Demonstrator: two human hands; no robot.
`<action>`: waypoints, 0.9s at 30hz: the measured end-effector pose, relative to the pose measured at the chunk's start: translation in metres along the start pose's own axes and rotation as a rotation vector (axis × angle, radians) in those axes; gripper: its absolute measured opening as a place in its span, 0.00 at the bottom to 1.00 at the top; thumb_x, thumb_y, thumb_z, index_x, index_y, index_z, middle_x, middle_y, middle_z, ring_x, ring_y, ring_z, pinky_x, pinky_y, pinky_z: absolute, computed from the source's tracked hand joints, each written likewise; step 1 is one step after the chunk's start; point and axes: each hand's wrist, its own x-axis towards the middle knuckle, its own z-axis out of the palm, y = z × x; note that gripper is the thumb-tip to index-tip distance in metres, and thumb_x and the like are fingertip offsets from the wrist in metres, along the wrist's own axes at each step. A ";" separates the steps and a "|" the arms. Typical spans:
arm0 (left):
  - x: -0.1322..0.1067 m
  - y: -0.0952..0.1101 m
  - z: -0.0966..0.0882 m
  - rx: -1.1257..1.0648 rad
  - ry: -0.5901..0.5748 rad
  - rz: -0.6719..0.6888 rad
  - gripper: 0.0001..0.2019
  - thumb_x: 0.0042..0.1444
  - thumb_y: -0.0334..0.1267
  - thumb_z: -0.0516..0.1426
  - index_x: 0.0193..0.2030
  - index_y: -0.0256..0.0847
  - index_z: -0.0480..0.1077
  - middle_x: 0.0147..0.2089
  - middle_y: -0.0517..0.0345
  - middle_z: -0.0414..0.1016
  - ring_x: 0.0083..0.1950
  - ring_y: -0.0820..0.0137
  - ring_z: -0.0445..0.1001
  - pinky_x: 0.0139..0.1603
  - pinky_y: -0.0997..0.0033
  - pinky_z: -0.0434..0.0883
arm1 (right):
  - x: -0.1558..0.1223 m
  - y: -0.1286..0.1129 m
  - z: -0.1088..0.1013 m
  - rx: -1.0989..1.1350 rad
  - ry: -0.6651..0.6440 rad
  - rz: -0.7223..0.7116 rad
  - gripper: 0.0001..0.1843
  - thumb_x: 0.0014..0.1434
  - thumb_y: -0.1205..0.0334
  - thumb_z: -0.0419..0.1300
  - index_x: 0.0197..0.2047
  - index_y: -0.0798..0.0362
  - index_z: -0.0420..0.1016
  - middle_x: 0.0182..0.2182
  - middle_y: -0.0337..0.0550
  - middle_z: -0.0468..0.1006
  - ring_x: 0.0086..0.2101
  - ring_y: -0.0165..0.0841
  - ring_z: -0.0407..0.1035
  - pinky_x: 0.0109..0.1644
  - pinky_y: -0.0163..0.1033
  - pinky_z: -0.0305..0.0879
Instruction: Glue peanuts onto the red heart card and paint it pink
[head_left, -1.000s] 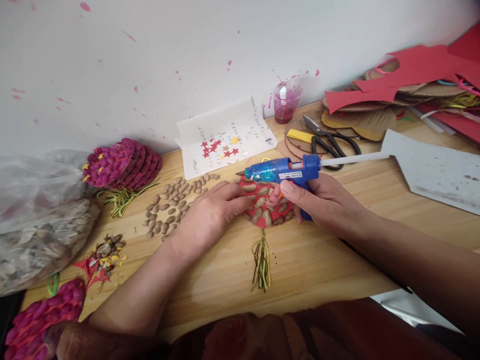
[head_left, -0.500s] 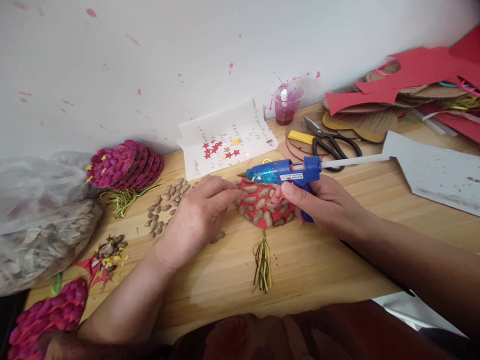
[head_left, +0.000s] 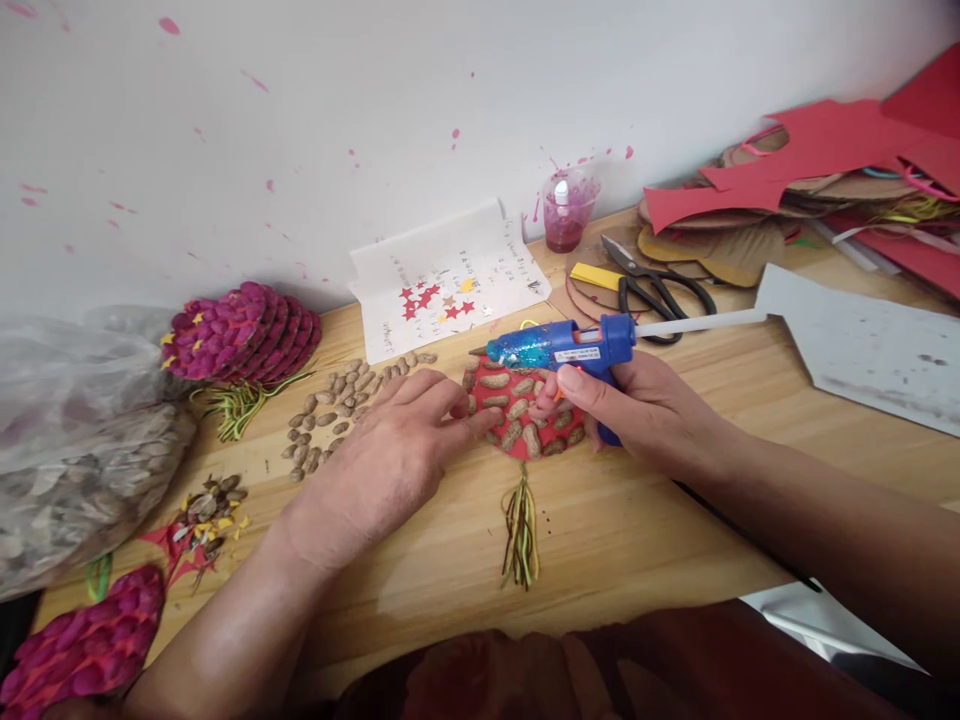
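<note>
My right hand point(head_left: 645, 410) grips a blue hot glue gun point(head_left: 562, 345), held level with its nozzle pointing left and a white glue stick sticking out behind. Beneath it lies a red paper disc point(head_left: 521, 405) covered with glued peanut shells, with a tassel of yellow and green strands point(head_left: 520, 525) hanging toward me. My left hand point(head_left: 390, 455) rests on the table with fingers stretched out, its fingertips touching the disc's left edge. Loose peanuts point(head_left: 334, 410) lie scattered just left of that hand.
Magenta shell discs point(head_left: 240, 335) stand by the wall and another point(head_left: 82, 640) lies at front left. A plastic bag of shells point(head_left: 82, 450) sits far left. A star sheet point(head_left: 446, 280), pink cup point(head_left: 566, 210), scissors point(head_left: 656, 285), grey card point(head_left: 870, 345) and red cut-outs point(head_left: 810, 160) lie behind.
My left hand drew back from the disc toward the peanuts, then returned with its fingers flat at the disc's left edge. The glue gun stayed almost still.
</note>
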 end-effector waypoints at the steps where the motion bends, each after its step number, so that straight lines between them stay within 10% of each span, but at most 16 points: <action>1: 0.000 0.000 0.001 0.002 -0.008 -0.002 0.22 0.70 0.30 0.52 0.67 0.51 0.69 0.47 0.52 0.73 0.50 0.59 0.68 0.52 0.54 0.70 | 0.000 0.000 0.000 -0.001 0.000 0.002 0.23 0.69 0.42 0.56 0.35 0.51 0.80 0.31 0.43 0.81 0.29 0.35 0.72 0.32 0.40 0.67; 27: 0.012 0.017 0.002 0.104 -0.088 -0.017 0.11 0.71 0.37 0.54 0.53 0.44 0.76 0.43 0.52 0.73 0.50 0.56 0.68 0.50 0.55 0.66 | 0.000 0.005 0.003 0.080 0.008 0.058 0.23 0.67 0.40 0.58 0.39 0.52 0.78 0.36 0.47 0.84 0.27 0.34 0.73 0.26 0.38 0.67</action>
